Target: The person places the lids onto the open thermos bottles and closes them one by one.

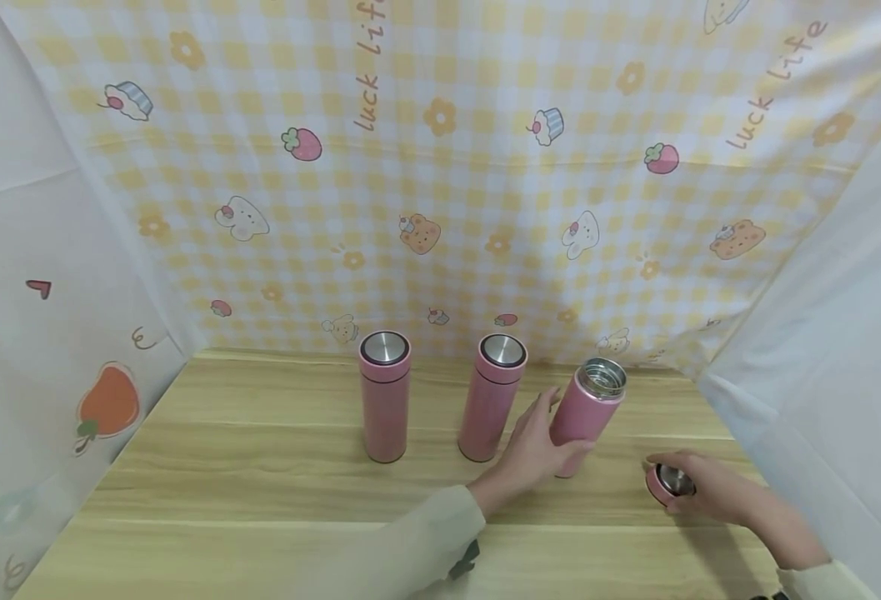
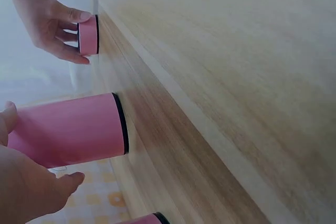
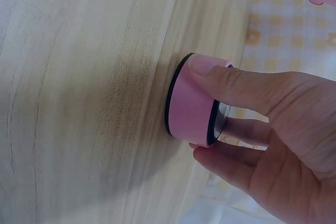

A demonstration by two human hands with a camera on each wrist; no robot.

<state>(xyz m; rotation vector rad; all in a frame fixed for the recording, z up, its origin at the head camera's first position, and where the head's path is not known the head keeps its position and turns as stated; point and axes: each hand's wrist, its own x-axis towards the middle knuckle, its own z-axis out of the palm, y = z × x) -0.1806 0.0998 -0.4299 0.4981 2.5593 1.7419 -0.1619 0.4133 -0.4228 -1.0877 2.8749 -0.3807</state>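
At the right of the row stands a pink thermos bottle (image 1: 588,414) without its lid, its steel mouth exposed. My left hand (image 1: 533,450) holds it from the left side, thumb in front and fingers behind; the left wrist view shows its black-rimmed base (image 2: 124,124) on the table. Farther right, my right hand (image 1: 718,490) pinches a pink lid (image 1: 663,486) with a steel top. In the right wrist view, the thumb and fingers sit on opposite sides of the lid (image 3: 191,103), whose black lower edge is at the tabletop.
Two more pink thermos bottles stand upright with lids on, one (image 1: 385,400) at centre left and another (image 1: 491,400) beside my left hand. All stand on a wood-grain table (image 1: 260,483). A yellow checked cloth (image 1: 440,183) hangs behind, with white cloth at both sides.
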